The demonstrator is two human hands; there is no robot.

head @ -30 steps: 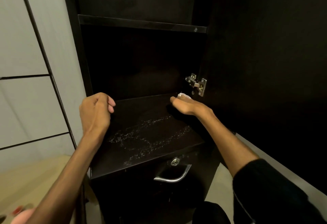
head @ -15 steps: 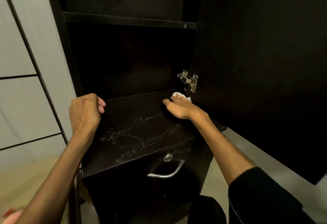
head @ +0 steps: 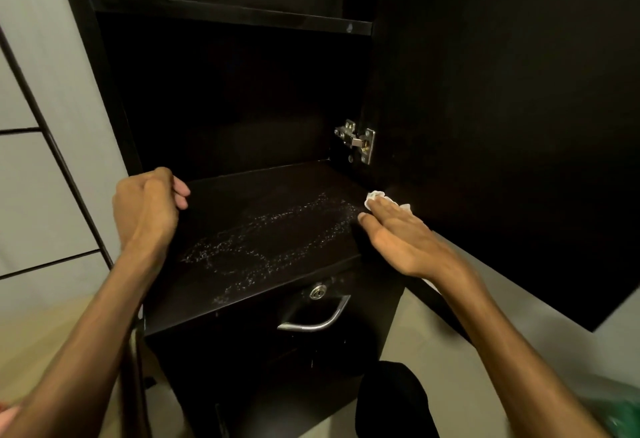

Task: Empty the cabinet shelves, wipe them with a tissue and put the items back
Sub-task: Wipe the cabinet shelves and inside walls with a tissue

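The person's right hand (head: pixel 398 233) lies flat with straight fingers on a crumpled white tissue (head: pixel 375 197), pressing it onto the right edge of the dark cabinet shelf (head: pixel 242 264), close to the open door (head: pixel 502 108) and just below its metal hinge (head: pixel 358 139). The left hand (head: pixel 147 209) is curled into a loose fist at the shelf's left edge, holding nothing that I can see. A pale, speckled streak runs across the shelf between the two hands, and below its front edge sits a drawer with a curved metal handle (head: pixel 317 320) and a small lock (head: pixel 318 291).
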